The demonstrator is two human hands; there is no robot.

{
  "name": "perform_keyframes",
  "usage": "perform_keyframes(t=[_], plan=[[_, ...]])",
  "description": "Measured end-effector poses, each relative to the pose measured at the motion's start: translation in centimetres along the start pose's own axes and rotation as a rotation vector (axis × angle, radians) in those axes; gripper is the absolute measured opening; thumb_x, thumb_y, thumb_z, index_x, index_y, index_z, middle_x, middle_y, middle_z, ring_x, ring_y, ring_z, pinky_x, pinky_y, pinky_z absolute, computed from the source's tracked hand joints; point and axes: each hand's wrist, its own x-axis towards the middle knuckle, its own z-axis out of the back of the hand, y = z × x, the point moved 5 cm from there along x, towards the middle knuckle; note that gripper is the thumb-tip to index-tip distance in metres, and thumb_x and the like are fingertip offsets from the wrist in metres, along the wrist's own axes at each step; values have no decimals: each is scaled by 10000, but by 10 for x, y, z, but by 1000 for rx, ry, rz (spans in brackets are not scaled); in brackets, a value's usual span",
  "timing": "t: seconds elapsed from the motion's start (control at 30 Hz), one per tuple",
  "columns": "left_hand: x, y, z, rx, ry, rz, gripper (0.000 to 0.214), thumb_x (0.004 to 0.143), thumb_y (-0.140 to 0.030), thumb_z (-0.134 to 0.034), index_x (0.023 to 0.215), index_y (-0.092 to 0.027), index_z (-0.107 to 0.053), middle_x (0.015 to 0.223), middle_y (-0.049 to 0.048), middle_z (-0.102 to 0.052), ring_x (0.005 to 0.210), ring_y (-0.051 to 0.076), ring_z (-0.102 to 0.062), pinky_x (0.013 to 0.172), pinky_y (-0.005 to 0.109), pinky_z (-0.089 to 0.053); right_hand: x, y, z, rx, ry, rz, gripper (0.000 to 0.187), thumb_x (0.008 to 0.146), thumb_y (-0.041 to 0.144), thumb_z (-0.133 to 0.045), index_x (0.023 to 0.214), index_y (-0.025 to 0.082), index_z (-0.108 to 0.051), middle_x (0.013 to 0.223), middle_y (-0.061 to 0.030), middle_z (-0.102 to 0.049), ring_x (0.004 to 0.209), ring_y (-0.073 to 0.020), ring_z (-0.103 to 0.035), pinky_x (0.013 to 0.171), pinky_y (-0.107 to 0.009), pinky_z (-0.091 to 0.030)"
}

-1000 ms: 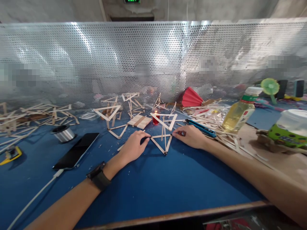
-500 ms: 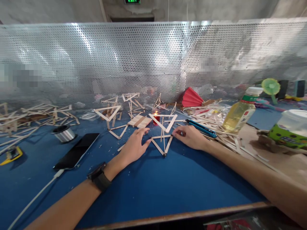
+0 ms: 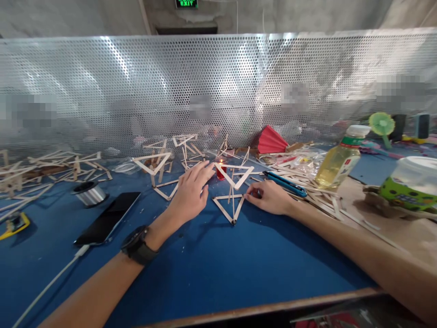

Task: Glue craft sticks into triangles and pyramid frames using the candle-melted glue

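A popsicle-stick frame (image 3: pixel 235 183) stands upright on the blue table, one stick triangle raised above another by thin uprights. My left hand (image 3: pixel 191 191), a black watch on its wrist, has its fingers stretched out beside the upper triangle's left corner. Whether its fingertips touch that corner I cannot tell. On the other side, my right hand (image 3: pixel 268 197) rests on the table with fingers curled and fingertips closed at the lower triangle's right corner. Just behind the frame a small red candle (image 3: pixel 221 170) is burning. A second stick frame (image 3: pixel 153 171) stands left of my left hand.
A blue utility knife (image 3: pixel 286 183) lies on loose sticks (image 3: pixel 317 193) at right, near a tilted bottle (image 3: pixel 337 159) of yellow liquid. At left are a phone (image 3: pixel 108 218) with a cable and a wire spool (image 3: pixel 89 194). A perforated metal screen (image 3: pixel 218 86) runs behind.
My left hand has risen and moved forward, its fingers straightening toward the upper triangle and covering the flat stick bundle behind. My right hand stays at the lower corner.
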Motion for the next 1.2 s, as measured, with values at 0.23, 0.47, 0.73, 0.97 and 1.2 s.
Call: perform_keyframes(t=[0.23,0.47,0.73,0.97,1.2], plan=[[5,1,5,10,-9,17,665,999,-136,-413,1613,-315,-229,1639,88,-361,1500,318,-350,1195,560,-337,-1,0,-1,-5,9,0,234,889,435,-630,886,233,-749,710,12,-701,619,-143,-620,606,-277,-398],[5,2,6,-7,-2,28,619,970,-103,-430,1549,-314,-372,1604,90,-404,1458,329,-402,1156,592,-359,1,-2,-4,-23,20,0,260,893,485,-637,894,245,-734,716,19,-701,612,-139,-619,595,-280,-394],[1,7,-3,-102,52,95,591,991,-169,-447,1552,-332,-352,1582,95,-403,1479,339,-359,1151,600,-370,1,-3,-5,-16,34,2,238,892,470,-648,888,245,-722,717,22,-700,605,-133,-613,574,-269,-380],[0,7,-6,-125,48,98,611,973,-160,-473,1549,-328,-357,1542,97,-436,1453,329,-384,1151,578,-369,1,-3,-5,-24,46,5,238,901,469,-636,902,244,-715,738,16,-703,616,-139,-610,582,-268,-380],[-1,7,-7,-129,67,109,601,985,-178,-464,1555,-326,-344,1544,99,-433,1460,335,-369,1160,592,-350,1,-2,-4,-23,38,11,270,903,496,-626,902,242,-717,724,15,-696,609,-137,-603,585,-269,-382]])
